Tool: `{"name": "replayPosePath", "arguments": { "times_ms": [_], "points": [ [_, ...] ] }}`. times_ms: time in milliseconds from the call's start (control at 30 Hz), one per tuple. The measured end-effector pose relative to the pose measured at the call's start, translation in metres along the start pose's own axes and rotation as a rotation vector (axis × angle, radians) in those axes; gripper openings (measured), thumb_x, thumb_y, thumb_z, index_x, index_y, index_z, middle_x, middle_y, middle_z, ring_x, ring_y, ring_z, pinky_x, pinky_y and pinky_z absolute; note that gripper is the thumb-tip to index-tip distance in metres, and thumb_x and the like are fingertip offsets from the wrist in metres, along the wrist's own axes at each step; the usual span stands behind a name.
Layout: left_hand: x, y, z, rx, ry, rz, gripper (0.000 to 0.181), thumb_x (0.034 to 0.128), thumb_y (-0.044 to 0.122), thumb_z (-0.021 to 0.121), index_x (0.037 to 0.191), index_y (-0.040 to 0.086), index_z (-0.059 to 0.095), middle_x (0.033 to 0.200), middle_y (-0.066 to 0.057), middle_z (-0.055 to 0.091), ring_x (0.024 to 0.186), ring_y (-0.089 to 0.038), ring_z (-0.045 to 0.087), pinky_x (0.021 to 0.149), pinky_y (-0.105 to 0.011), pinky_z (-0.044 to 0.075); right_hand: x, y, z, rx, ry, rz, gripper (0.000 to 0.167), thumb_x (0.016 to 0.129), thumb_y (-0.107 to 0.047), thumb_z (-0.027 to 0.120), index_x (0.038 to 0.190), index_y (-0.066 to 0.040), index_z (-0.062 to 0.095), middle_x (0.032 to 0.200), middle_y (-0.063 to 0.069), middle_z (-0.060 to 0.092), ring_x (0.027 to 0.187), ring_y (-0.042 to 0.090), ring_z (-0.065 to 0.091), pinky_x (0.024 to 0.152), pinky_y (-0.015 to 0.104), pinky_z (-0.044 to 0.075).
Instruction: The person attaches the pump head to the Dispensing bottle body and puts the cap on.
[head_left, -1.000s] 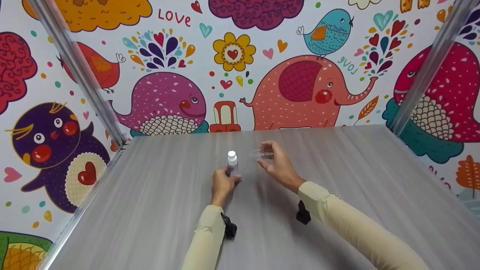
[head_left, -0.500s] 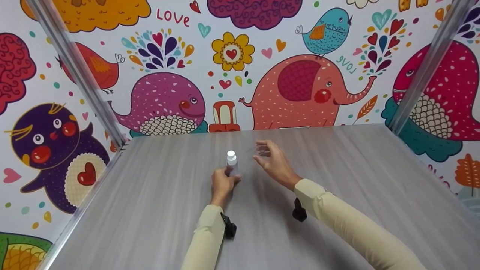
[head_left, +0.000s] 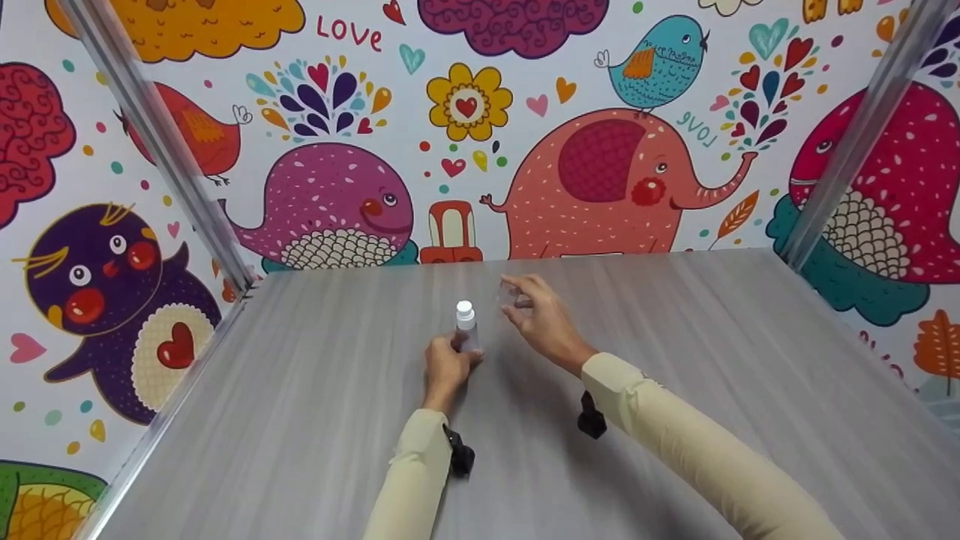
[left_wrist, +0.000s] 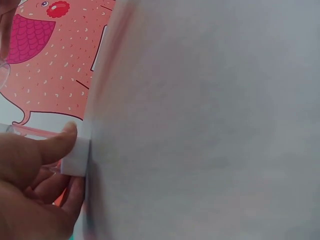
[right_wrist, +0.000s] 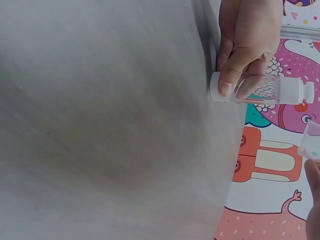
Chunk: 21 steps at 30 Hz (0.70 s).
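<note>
A slim clear bottle point(head_left: 466, 330) with a white base point(left_wrist: 76, 157) and a white pump top point(right_wrist: 296, 91) stands upright on the table. My left hand point(head_left: 445, 367) grips it low down, the thumb and fingers around its lower part near the base, as the right wrist view shows. To the right of the bottle and apart from it, my right hand point(head_left: 547, 321) is raised above the table. Between its thumb and fingers it pinches a clear cap point(head_left: 506, 295), also seen as a see-through cap point(right_wrist: 311, 140) at the right wrist view's edge. The right hand is mostly cut off in both wrist views.
The grey wood-grain table point(head_left: 315, 390) runs back to a wall point(head_left: 465, 180) printed with cartoon animals. Metal posts point(head_left: 161, 150) stand at the table's far corners. A black wrist device point(head_left: 459, 451) hangs at each cuff.
My right hand has shifted slightly left and farther back, and the clear cap has turned from lying sideways to more upright. My left hand and the bottle have stayed put.
</note>
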<state>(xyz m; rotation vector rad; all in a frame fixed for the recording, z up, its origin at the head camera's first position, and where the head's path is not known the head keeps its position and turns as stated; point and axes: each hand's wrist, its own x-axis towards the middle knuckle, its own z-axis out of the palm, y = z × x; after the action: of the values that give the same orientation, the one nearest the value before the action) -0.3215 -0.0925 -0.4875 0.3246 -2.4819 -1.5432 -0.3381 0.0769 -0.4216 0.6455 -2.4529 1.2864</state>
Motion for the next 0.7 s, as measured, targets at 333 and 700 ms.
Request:
{"name": "replayPosePath", "arguments": {
  "times_ms": [333,700],
  "points": [
    [0.002,-0.001,0.002,0.006,0.019,0.031,0.032,0.0778,0.007,0.080,0.107,-0.003,0.073,0.104,-0.020,0.075,0.096,-0.029,0.069,0.090,-0.047,0.052,0.007,-0.011,0.008,-0.030,0.031,-0.041,0.049,0.091,-0.007,0.071,0.139,-0.012,0.058,0.121,0.013,0.058,0.113,0.029,0.063,0.095,0.042,0.055],
    [0.002,0.001,0.001,0.009,0.016,0.033,0.031,0.0778,0.003,0.079,0.106,-0.006,0.072,0.104,-0.023,0.075,0.096,-0.031,0.070,0.087,-0.046,0.054,0.018,-0.028,0.022,-0.029,0.032,-0.092,0.050,0.092,-0.004,0.069,0.140,-0.007,0.053,0.128,0.015,0.057,0.116,0.030,0.062,0.097,0.038,0.054]
  ]
}}
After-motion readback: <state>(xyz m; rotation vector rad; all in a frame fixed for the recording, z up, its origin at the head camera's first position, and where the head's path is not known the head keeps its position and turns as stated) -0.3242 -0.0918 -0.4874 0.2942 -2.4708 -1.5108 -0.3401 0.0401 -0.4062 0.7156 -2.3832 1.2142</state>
